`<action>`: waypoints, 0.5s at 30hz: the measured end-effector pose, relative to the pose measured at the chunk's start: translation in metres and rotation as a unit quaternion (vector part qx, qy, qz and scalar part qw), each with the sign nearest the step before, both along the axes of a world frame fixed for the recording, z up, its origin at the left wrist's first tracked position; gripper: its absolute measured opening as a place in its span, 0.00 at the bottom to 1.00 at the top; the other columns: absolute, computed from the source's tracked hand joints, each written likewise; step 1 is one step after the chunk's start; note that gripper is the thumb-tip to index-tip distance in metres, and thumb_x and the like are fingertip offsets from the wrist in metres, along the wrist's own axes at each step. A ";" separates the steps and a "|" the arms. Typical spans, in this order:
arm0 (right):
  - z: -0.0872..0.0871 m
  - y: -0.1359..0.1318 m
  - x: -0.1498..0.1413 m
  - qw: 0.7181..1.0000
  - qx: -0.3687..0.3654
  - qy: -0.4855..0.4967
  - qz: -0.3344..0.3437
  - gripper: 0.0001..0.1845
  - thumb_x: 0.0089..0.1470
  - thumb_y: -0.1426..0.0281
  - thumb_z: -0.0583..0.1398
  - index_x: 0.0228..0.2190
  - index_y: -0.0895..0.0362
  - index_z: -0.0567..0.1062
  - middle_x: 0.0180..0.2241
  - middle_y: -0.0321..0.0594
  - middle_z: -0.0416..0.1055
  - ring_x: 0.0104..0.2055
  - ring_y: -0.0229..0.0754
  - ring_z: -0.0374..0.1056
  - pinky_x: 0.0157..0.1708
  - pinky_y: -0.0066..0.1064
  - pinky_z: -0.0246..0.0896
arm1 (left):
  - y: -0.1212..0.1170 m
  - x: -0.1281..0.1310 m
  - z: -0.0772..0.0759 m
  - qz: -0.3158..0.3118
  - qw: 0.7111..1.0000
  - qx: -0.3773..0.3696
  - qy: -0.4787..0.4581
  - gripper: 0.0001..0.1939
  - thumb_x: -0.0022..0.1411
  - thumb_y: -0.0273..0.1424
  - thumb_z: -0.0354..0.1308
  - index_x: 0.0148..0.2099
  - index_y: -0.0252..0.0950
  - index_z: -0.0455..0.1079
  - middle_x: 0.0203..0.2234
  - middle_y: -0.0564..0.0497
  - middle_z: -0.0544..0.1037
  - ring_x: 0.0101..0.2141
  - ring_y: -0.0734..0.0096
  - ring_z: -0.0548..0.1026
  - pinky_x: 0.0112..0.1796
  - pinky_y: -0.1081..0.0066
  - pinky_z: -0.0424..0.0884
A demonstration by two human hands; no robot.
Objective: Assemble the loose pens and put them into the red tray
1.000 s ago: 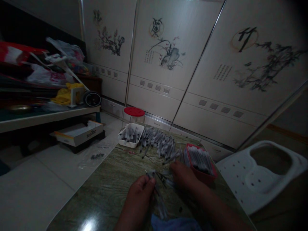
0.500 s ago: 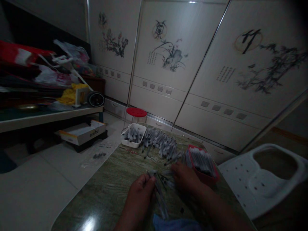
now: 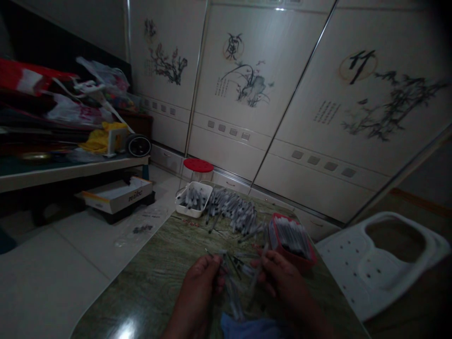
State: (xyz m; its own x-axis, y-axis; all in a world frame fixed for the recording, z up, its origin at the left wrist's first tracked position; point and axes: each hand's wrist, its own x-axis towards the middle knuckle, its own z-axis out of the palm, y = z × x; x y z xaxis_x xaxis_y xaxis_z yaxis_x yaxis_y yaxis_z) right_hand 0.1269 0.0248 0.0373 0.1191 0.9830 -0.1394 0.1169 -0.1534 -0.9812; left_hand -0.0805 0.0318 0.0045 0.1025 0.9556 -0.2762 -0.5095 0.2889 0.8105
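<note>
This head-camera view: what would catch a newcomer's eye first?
The heap of slim clear tubes in the middle of the green wood-grain table stands out first, between a white tray and a red tray full of more. The left hand and right hand hold a few tubes at the near side. Behind, at right, a large ink bamboo painting looms.

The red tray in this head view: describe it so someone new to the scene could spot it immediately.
On the green wood-patterned tabletop, look just beyond the person's right hand. A red tray sits there, packed with thin tubes lying side by side. The white tray at the table's far end is its only lookalike.
</note>
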 end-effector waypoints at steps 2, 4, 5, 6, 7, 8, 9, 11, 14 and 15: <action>-0.001 -0.005 -0.001 0.999 -0.003 0.036 -0.018 0.27 0.57 0.48 0.65 0.44 0.58 0.73 0.33 0.43 0.82 0.18 0.28 0.54 0.18 0.22 0.44 | -0.001 0.001 0.000 -0.004 1.000 -0.003 0.003 0.16 0.63 0.43 0.66 0.35 0.36 0.72 0.26 0.54 0.75 0.26 0.75 0.68 0.28 0.75 0.63; -0.002 -0.010 -0.002 0.996 -0.008 0.076 -0.040 0.28 0.54 0.48 0.68 0.42 0.58 0.74 0.28 0.40 0.80 0.17 0.27 0.54 0.18 0.20 0.43 | -0.001 0.003 0.001 -0.005 1.000 -0.009 0.003 0.15 0.64 0.42 0.66 0.36 0.35 0.73 0.27 0.54 0.75 0.26 0.75 0.68 0.28 0.75 0.63; -0.003 -0.012 -0.003 0.994 -0.009 0.094 -0.051 0.29 0.52 0.48 0.70 0.42 0.58 0.75 0.26 0.39 0.80 0.16 0.27 0.55 0.17 0.19 0.43 | -0.001 0.003 0.001 -0.005 1.000 -0.012 0.002 0.15 0.64 0.42 0.65 0.37 0.35 0.73 0.28 0.53 0.76 0.26 0.75 0.68 0.28 0.75 0.63; -0.005 -0.015 -0.003 0.992 -0.008 0.107 -0.061 0.29 0.50 0.48 0.72 0.41 0.58 0.75 0.26 0.39 0.80 0.16 0.27 0.56 0.17 0.19 0.44 | -0.001 0.003 0.002 -0.002 1.000 -0.014 0.001 0.14 0.64 0.42 0.65 0.38 0.35 0.74 0.29 0.53 0.76 0.27 0.75 0.69 0.29 0.75 0.63; -0.007 -0.017 -0.003 0.991 -0.006 0.115 -0.072 0.29 0.49 0.48 0.73 0.40 0.58 0.75 0.26 0.39 0.80 0.17 0.28 0.58 0.17 0.18 0.45 | 0.000 0.003 0.003 0.002 1.000 -0.017 -0.003 0.14 0.64 0.42 0.65 0.39 0.34 0.74 0.29 0.52 0.76 0.27 0.75 0.70 0.29 0.75 0.64; -0.009 -0.020 -0.003 0.989 -0.003 0.123 -0.082 0.29 0.48 0.49 0.74 0.39 0.58 0.75 0.27 0.40 0.81 0.17 0.28 0.59 0.17 0.18 0.46 | 0.000 0.003 0.004 0.007 1.000 -0.021 -0.009 0.14 0.63 0.42 0.65 0.40 0.34 0.75 0.30 0.52 0.77 0.28 0.74 0.70 0.30 0.75 0.65; -0.011 -0.022 -0.002 0.987 0.000 0.131 -0.091 0.28 0.47 0.49 0.74 0.38 0.57 0.75 0.27 0.40 0.81 0.18 0.29 0.60 0.17 0.18 0.48 | 0.000 0.002 0.004 0.012 0.999 -0.025 -0.017 0.15 0.63 0.42 0.65 0.41 0.34 0.75 0.31 0.51 0.77 0.29 0.74 0.71 0.30 0.74 0.65; -0.014 -0.027 -0.001 0.983 0.002 0.150 -0.108 0.27 0.47 0.49 0.75 0.35 0.57 0.75 0.26 0.38 0.81 0.18 0.29 0.61 0.16 0.18 0.49 | 0.000 0.001 0.004 0.020 0.999 -0.026 -0.021 0.16 0.63 0.43 0.65 0.41 0.34 0.76 0.31 0.52 0.77 0.29 0.73 0.71 0.30 0.74 0.65; -0.015 -0.030 0.003 0.975 0.012 0.179 -0.134 0.26 0.46 0.50 0.76 0.34 0.56 0.76 0.24 0.36 0.79 0.20 0.31 0.63 0.16 0.18 0.52 | -0.002 0.003 0.002 -0.007 1.000 -0.017 0.013 0.19 0.63 0.46 0.64 0.44 0.35 0.78 0.28 0.54 0.74 0.26 0.73 0.67 0.28 0.74 0.62; -0.014 -0.031 0.004 0.972 0.021 0.185 -0.143 0.26 0.46 0.51 0.76 0.35 0.55 0.76 0.24 0.36 0.79 0.20 0.31 0.64 0.17 0.18 0.53 | -0.003 0.004 0.001 -0.028 0.999 -0.013 0.027 0.21 0.62 0.48 0.65 0.45 0.35 0.78 0.26 0.55 0.73 0.26 0.73 0.66 0.28 0.73 0.60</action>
